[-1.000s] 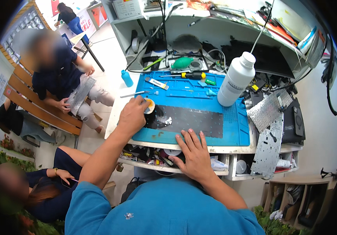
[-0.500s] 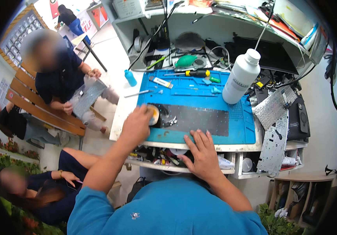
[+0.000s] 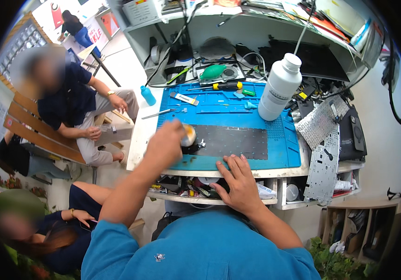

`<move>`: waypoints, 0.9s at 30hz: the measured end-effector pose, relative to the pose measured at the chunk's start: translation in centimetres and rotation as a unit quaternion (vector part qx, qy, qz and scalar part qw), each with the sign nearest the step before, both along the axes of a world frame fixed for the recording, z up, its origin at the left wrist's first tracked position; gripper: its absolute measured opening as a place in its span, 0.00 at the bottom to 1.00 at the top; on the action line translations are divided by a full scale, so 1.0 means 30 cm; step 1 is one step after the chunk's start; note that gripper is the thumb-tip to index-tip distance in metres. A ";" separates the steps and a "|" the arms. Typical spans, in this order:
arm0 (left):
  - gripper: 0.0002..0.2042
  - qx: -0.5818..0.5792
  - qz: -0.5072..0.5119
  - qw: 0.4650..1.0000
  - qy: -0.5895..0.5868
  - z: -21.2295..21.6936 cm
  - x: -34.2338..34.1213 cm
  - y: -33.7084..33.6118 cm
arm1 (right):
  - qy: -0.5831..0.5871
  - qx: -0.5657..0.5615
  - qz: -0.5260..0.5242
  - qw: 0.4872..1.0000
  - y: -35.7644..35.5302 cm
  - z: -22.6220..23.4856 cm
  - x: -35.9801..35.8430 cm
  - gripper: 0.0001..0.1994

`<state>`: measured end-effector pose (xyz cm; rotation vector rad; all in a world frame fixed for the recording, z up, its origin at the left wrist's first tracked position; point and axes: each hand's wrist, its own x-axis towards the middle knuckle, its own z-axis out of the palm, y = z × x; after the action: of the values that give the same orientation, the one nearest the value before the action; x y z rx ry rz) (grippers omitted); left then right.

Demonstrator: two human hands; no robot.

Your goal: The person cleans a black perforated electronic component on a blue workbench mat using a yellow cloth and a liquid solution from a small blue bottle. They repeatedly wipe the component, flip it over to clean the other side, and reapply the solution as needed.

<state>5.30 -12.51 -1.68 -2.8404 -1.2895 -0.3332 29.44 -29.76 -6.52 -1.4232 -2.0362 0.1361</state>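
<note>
My left hand (image 3: 164,145) is closed on a round white-and-amber tool (image 3: 189,135), whose kind I cannot make out. The tool is over the left end of a thin black sheet (image 3: 238,141), which lies on a blue work mat (image 3: 282,156). Shiny patches (image 3: 201,144) show on the sheet beside the tool. Fingers spread, my right hand (image 3: 238,184) rests at the mat's front edge, its fingertips close to the sheet's lower border. It holds nothing.
A tall white bottle (image 3: 277,91) stands on the mat's right part. Behind the sheet lie a yellow-black screwdriver (image 3: 226,86) and a blue bottle (image 3: 148,95). Metal keyboard plates (image 3: 322,165) overhang the right side. Below is a cluttered drawer (image 3: 196,186). People sit at left.
My left hand has moved the tool a little to the right over the sheet. My right hand stays about where it was. The seated person's wrapped keyboard is out of sight.
</note>
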 end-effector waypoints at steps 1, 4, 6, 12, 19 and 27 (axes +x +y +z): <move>0.27 -0.024 -0.016 0.999 0.015 -0.013 -0.001 -0.074 | 0.009 0.005 0.000 1.000 0.006 -0.003 0.000 0.31; 0.23 0.017 -0.008 0.997 -0.070 -0.076 0.039 -0.033 | 0.020 -0.001 -0.004 1.000 -0.010 -0.011 -0.006 0.30; 0.17 0.050 -0.008 0.997 -0.064 -0.041 0.064 0.116 | 0.021 0.004 -0.016 1.000 -0.002 -0.003 -0.001 0.30; 0.20 -0.020 -0.025 0.997 -0.067 -0.046 0.066 -0.108 | 0.020 0.022 -0.014 0.999 -0.006 -0.004 -0.003 0.32; 0.22 -0.036 -0.082 0.995 -0.034 0.009 0.068 -0.090 | 0.023 0.018 -0.027 0.999 -0.009 -0.012 0.005 0.32; 0.28 -0.016 -0.071 0.996 -0.054 -0.041 0.109 -0.056 | 0.033 0.028 -0.035 0.998 -0.009 0.001 0.002 0.30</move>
<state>8.57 -14.20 -2.90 -2.9855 -1.1202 -0.4777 29.51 -30.04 -6.48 -1.4339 -1.9197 0.0953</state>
